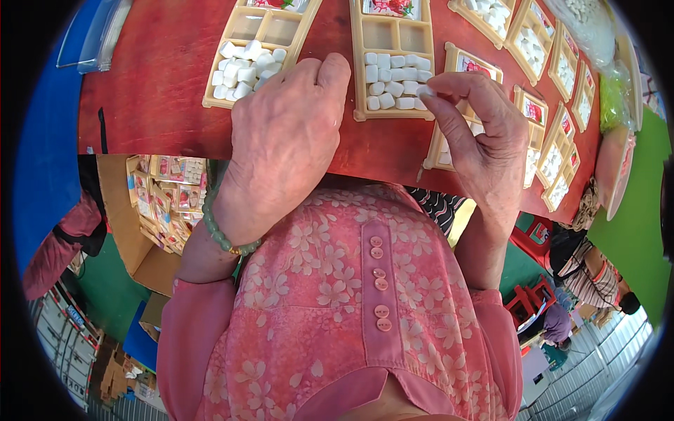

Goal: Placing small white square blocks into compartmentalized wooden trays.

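Note:
Small white pieces that look like marshmallows fill the lower section of the cream tray (379, 32) in the middle. At that tray's right edge, my right hand (488, 130) pinches one white marshmallow (425, 91) between thumb and forefinger. My left hand (288, 133), back upward, lies over the lower right of another cream tray (279, 29). Loosely heaped white marshmallows (242, 72) fill that tray's lower section. My left fingers are mostly hidden behind the hand, so what they hold does not show. Both trays carry a strawberry-printed packet at the top and have bare small compartments.
More filled cream trays (526, 45) stand on the red table (161, 77) at the right. A clear bag of white pieces (586, 21) lies at the far right. Below the table's left edge, a cardboard box (116, 210) holds many packed trays. Red stools (530, 302) and people are beyond.

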Demonstrator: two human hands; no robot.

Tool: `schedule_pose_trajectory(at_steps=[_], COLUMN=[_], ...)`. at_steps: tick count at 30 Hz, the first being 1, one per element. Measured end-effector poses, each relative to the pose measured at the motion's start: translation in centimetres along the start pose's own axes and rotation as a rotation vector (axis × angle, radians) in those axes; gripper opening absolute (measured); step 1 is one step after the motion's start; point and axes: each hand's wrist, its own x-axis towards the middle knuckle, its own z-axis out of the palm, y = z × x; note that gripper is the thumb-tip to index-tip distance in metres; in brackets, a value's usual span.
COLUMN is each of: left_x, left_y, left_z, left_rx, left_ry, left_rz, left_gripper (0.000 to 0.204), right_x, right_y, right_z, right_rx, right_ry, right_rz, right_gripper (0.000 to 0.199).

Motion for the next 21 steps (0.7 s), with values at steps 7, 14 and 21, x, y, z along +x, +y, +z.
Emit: schedule_pose_trajectory(at_steps=[7, 14, 21], left_x=[-0.1, 0.3, 0.1], left_y=[0.4, -0.2, -0.2], left_z=[0.1, -0.3, -0.3], left_rx=[-0.022, 0.04, -0.021], left_ry=[0.012, 0.007, 0.022], left_rz=[-0.067, -0.033, -0.033], left_gripper=[0.028, 0.017, 0.014], right_x=[0.9, 1.7, 1.8], right_y=[-0.8, -0.8, -1.3], right_z=[0.7, 2.8, 3.0], right_rx=[0.067, -0.069, -0.062], right_ry=[-0.081, -0.086, -0.106], right_rz=[-0.009, -0.162, -0.063], right_gripper=[0.01, 0.009, 0.009])
